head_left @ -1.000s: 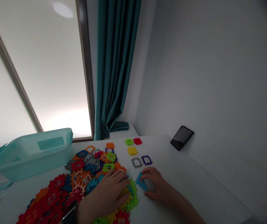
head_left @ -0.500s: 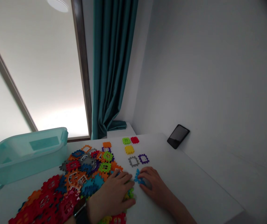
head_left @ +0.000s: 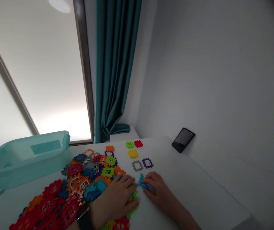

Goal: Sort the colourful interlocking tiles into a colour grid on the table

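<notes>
My left hand (head_left: pixel 119 195), with a dark watch (head_left: pixel 84 215) on its wrist, lies palm down with fingers apart over the right edge of a heap of coloured notched plastic building tiles (head_left: pixel 79 182). Green and yellow tiles show beneath its fingers. On the white table just right of it, my right hand (head_left: pixel 159 191) pinches a blue tile (head_left: pixel 141 180), partly hidden by the fingers. Beyond the hands lie a grey window tile (head_left: pixel 137 165) and a purple one (head_left: pixel 147 163). Farther back are a yellow tile (head_left: pixel 133 153), a green tile (head_left: pixel 129 144) and a red tile (head_left: pixel 138 143).
A translucent teal bin (head_left: pixel 28 166) stands at the left of the white table (head_left: pixel 189 191). A dark tablet or phone (head_left: pixel 183 140) leans against the wall at the back right. Behind the table hangs a teal curtain (head_left: pixel 115 64), beside a frosted window (head_left: pixel 36 64).
Hardly anything differs. My left hand's fingers have shifted very slightly over the tiles, while my right hand keeps the blue tile in the same place.
</notes>
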`<state>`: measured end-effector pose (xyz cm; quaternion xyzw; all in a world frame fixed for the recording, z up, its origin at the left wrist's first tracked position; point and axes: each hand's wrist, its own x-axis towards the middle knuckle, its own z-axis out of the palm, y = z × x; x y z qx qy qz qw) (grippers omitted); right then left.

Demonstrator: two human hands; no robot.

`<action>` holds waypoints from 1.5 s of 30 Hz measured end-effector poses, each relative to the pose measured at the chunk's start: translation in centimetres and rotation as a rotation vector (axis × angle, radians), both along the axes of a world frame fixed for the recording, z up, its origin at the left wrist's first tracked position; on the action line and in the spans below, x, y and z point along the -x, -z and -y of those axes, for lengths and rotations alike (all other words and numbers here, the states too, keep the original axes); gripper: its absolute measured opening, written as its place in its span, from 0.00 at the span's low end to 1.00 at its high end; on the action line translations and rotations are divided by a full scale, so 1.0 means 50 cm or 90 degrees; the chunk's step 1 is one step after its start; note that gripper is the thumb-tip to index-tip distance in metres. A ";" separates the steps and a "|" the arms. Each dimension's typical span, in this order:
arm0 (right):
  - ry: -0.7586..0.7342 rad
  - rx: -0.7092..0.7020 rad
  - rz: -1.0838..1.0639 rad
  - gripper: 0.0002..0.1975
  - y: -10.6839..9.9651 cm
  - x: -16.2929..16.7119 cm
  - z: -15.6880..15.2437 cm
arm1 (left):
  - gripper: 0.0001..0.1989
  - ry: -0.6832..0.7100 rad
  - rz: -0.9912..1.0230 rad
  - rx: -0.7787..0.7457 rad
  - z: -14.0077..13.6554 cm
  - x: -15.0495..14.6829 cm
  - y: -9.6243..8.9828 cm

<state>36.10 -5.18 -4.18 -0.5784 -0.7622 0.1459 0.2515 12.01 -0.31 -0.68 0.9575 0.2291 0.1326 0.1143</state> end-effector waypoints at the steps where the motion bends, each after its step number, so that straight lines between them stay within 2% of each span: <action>1: -0.001 0.003 0.000 0.12 -0.002 0.000 0.000 | 0.19 0.000 0.000 0.000 0.000 0.000 0.000; 21: -0.002 0.013 -0.004 0.15 -0.010 0.014 0.008 | 0.16 0.007 -0.052 0.005 -0.002 0.009 -0.018; 33: 0.007 -0.008 -0.059 0.15 -0.008 0.009 0.015 | 0.16 0.015 -0.021 -0.009 0.001 0.021 -0.032; 40: -0.018 -0.098 -0.042 0.11 -0.015 0.031 -0.005 | 0.14 0.008 0.017 -0.006 -0.002 0.079 -0.077; 45: -0.079 -0.086 -0.028 0.11 -0.048 0.081 -0.032 | 0.15 -0.054 0.021 -0.024 -0.008 0.147 -0.090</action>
